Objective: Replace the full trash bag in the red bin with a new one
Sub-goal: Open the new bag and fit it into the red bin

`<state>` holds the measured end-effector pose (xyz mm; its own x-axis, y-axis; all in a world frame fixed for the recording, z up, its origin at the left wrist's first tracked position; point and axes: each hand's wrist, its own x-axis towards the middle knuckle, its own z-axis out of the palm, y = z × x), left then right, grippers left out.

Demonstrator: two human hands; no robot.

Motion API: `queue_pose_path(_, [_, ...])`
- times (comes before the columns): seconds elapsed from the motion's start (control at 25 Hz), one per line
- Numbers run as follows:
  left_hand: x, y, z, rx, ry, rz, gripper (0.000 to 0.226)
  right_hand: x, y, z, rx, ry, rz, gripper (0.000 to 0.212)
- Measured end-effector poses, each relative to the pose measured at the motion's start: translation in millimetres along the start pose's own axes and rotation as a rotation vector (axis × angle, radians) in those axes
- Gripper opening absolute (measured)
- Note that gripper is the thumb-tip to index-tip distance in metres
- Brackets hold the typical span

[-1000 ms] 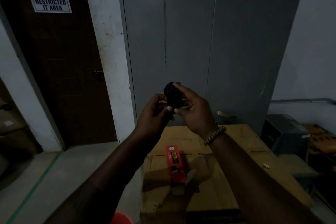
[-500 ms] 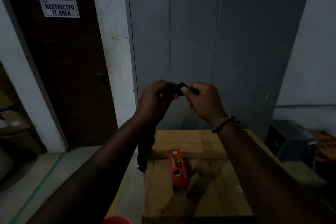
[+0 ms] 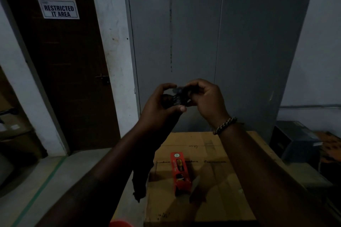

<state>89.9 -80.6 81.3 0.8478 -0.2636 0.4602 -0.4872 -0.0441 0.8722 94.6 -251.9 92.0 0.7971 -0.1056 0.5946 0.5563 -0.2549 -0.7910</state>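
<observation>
Tearing crookedly is the risk: the new bag (image 3: 177,97), a thin, crinkly black film bunched between both hands, could rip if tugged unevenly. Fingers of the left hand (image 3: 160,105) and right hand (image 3: 206,99) are curled, pinching it (one limp strip dangles toward 7 o'clock). The red bin (image 3: 120,224) shows only a round rim at 6 o'clock

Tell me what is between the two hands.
In the head view, a bunched black trash bag lies between the left hand and the right hand; both hold it, one end hangs down.
</observation>
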Motion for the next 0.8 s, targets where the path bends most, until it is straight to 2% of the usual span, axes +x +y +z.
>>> queue_pose_path(0.04, [-3.4,0.8,0.9,-0.035,-0.008,-0.022,0.054,0.8,-1.5,-0.8,0.074,0.03,0.075,0.01])
queue_pose_path(0.16, [-2.7,-3.0,0.9,0.042,-0.027,0.036,0.048,2.2,0.6,0.4,0.174,0.064,0.228,0.026])
queue_pose_path(0.28, [7.0,-1.2,1.4,0.175,0.025,0.113,0.036,-1.5,1.5,5.7,0.153,0.024,0.24,0.03])
queue_pose_path(0.4, [15.2,0.0,0.8,0.147,0.084,0.111,0.02,-4.5,3.6,8.9,0.078,0.007,0.188,0.017])
queue_pose_path(0.52, [17.7,0.1,-2.8,0.067,0.12,0.03,0.016,-5.2,4.8,9.3,0.088,-0.015,0.202,0.004])
queue_pose_path(0.68, [22.2,-5.1,-11.4,0.038,0.194,0.007,0.019,-2.6,5.6,5.7,0.14,0.035,0.224,0.021])
queue_pose_path(0.8, [25.6,-3.1,-15.5,-0.034,0.243,-0.02,0.016,0.7,4.0,3.0,0.286,0.031,0.284,0.017])
